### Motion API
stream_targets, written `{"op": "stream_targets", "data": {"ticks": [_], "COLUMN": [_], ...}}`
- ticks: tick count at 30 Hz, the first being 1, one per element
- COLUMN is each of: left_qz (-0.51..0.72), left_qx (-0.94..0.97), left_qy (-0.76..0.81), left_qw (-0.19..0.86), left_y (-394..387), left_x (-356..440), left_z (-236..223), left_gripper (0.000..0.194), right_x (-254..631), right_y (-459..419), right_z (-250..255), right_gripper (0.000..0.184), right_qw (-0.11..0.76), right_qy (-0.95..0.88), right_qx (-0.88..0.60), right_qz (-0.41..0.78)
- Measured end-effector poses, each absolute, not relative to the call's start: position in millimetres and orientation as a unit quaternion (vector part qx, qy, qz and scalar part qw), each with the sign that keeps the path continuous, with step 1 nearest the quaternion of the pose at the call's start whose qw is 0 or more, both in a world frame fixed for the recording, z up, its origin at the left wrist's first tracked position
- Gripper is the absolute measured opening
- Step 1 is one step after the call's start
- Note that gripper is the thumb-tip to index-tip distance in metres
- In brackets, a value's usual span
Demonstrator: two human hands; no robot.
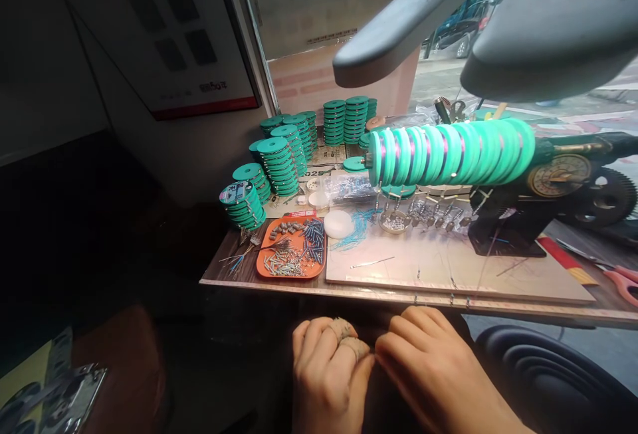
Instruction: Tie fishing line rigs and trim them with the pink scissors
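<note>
Nearest, the left hand (pixel 333 371) and the right hand (pixel 426 357) meet knuckles up in front of the table edge, fingers curled inward and tips close together; tan wraps (pixel 355 347) cover two left fingers; whether either hand pinches anything, I cannot tell, since the fingertips are hidden or too small to read. At one to two o'clock from them, small metal pieces (pixel 452 300) sit along the table's front edge, just beyond the right knuckles; whatever carries them is too fine to make out; I judge them light, hard and slick, easily flicked away, best taken by the body between thumb and forefinger pads.

Farther, at eleven o'clock, an orange tray (pixel 319 268) holds loose parts in clusters: grey-brown cylinders at its eleven, dark ribbed pieces at its two, pale slim tubes and tiny metal bits toward its six; right of it, between eleven and twelve, lies a white round lid or dish (pixel 338 224), with no contents that I can make out; at twelve, a shallow round dish (pixel 395 230) holds small pale beads.

Beyond, between twelve and one, green spools (pixel 448 155) line up on the winder (pixel 508 221); at eleven stand stacks of green discs (pixel 280 168).
</note>
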State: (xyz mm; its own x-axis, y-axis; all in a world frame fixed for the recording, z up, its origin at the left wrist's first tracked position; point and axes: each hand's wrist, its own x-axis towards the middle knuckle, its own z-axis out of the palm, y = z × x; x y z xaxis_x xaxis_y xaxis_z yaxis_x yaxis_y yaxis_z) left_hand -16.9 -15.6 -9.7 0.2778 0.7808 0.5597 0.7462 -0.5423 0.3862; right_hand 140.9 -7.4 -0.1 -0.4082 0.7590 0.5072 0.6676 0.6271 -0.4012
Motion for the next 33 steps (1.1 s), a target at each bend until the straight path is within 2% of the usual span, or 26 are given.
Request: {"op": "stream_targets", "data": {"ticks": [4,9,14,19,23,26,29,33], "left_qz": [0.362,0.361,0.363,0.361,0.373,0.359,0.312,0.281], "left_qx": [0.8,0.796,0.795,0.793,0.788,0.783,0.79,0.803], "left_qy": [0.477,0.485,0.486,0.49,0.488,0.503,0.51,0.5], "left_qw": [0.019,0.025,0.019,0.028,0.031,0.067,0.135,0.163], "left_y": [-14.9,-15.3,-15.2,-15.1,-14.9,-13.9,-13.2,-13.9], "left_x": [-16.4,-14.5,-11.7,-8.2,-4.8,-6.8,-12.0,-16.1], "left_z": [-8.8,-8.7,-6.3,-4.6,-3.4,0.3,4.6,5.1], "left_gripper": [0.011,0.01,0.011,0.01,0.013,0.012,0.02,0.01], "right_x": [139.5,141.1,142.3,143.6,143.6,145.6,147.8,147.0], "right_y": [-6.5,-7.6,-7.3,-6.8,-7.4,-9.3,-11.5,-12.3], "right_z": [0.6,-0.1,-1.6,-1.5,-3.5,-6.1,-8.4,-8.8], "right_gripper": [0.041,0.023,0.031,0.021,0.03,0.026,0.021,0.022], "right_qw": [0.341,0.35,0.349,0.349,0.345,0.351,0.362,0.357], "right_qy": [-0.835,-0.827,-0.835,-0.83,-0.835,-0.823,-0.808,-0.813], "right_qx": [-0.43,-0.435,-0.419,-0.43,-0.421,-0.434,-0.442,-0.435], "right_qz": [0.041,0.071,0.07,0.071,0.075,0.105,0.142,0.148]}}
